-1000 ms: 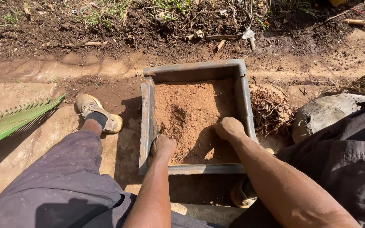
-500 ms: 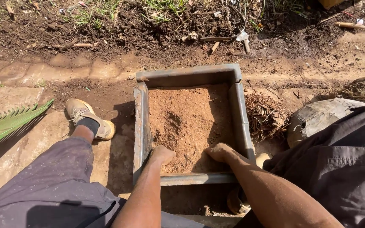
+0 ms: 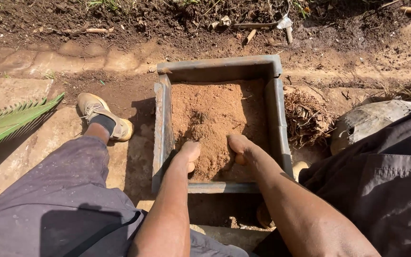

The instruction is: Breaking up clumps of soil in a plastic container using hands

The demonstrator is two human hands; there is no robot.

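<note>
Two hands are working inside the square metal mould (image 3: 162, 128) lying on the packed earth between our knees. We are pressing our left hand (image 3: 189, 153) and right hand (image 3: 238, 145) knuckles-down into the reddish sandy soil (image 3: 210, 114), fingers curled under, seemingly bunched on soil, though the grip is hidden. A tan shoe (image 3: 102, 114) is bracing beside the mould; dry roots (image 3: 308, 116) are lying just right of it.

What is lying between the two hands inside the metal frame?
In the head view, only loose reddish-brown soil lies between the left hand and right hand, inside the metal frame.
</note>
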